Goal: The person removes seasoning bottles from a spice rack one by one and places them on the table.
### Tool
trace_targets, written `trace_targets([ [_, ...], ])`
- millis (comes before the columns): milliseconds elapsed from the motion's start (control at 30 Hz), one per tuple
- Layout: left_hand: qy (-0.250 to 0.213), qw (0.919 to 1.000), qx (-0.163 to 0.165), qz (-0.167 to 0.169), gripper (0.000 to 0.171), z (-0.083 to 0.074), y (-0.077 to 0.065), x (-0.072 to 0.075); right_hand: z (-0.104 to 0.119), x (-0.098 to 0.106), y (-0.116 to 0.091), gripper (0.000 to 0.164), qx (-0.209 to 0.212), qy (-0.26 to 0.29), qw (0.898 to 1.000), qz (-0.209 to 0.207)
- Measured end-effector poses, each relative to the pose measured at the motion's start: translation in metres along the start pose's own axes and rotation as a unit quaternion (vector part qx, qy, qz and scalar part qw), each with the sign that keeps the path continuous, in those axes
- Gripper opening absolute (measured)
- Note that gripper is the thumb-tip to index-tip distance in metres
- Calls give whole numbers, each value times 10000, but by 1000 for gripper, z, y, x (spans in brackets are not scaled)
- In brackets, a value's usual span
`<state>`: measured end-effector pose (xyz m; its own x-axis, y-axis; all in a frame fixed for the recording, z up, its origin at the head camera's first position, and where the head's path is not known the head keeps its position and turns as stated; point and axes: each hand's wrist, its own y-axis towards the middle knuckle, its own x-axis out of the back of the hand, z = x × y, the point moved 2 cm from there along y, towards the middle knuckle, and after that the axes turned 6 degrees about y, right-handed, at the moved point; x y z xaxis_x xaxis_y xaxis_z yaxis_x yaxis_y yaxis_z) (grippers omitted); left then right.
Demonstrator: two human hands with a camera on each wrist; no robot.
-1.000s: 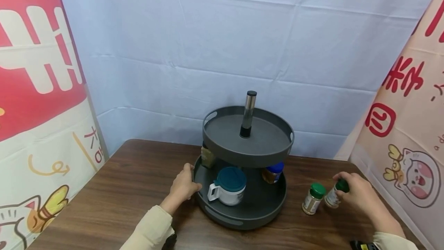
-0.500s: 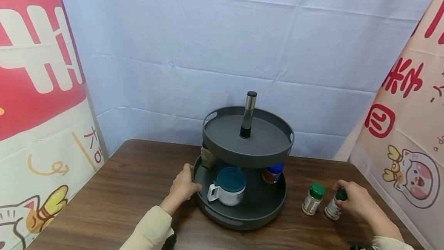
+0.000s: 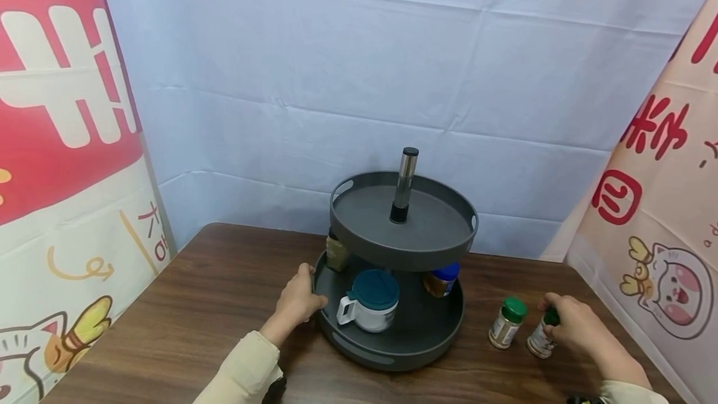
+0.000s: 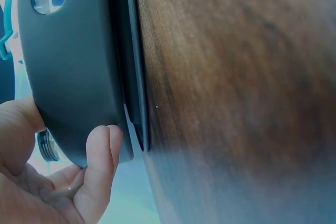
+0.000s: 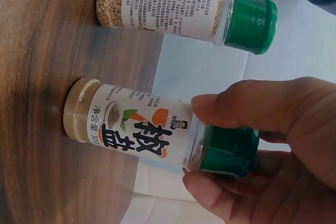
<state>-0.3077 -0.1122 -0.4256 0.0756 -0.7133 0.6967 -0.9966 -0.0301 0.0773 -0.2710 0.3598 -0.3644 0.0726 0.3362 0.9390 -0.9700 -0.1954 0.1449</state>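
My left hand (image 3: 296,297) grips the rim of the lower tray (image 3: 387,351) of a dark grey two-tier turntable, thumb over the inner side and fingers along the outside wall (image 4: 73,72). At the right, my right hand (image 3: 578,328) pinches the green cap of a seasoning shaker (image 5: 131,121) between thumb and fingers. Its white label shows and brownish powder fills its base, which is right at the tabletop. Just left of it stands a second green-capped shaker (image 3: 503,324), filled with pale seeds (image 5: 111,1).
The lower tray bears a white pot with a teal lid (image 3: 374,298), a blue-lidded jar (image 3: 440,280) and a greenish jar (image 3: 336,253). Above them spreads the upper tray (image 3: 432,223), with a metal post (image 3: 405,182). Cloth (image 3: 359,80) hangs behind the wooden table (image 3: 235,279).
My right hand and its shaker have come down and slightly toward me, beside the other shaker. My left hand stays on the tray rim.
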Motion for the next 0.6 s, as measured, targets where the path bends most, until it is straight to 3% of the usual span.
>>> trace_targets([
  [600,115,9999,18,71,62,-2,1,0,-3,-1,-3,38,-15,195,9996,208],
])
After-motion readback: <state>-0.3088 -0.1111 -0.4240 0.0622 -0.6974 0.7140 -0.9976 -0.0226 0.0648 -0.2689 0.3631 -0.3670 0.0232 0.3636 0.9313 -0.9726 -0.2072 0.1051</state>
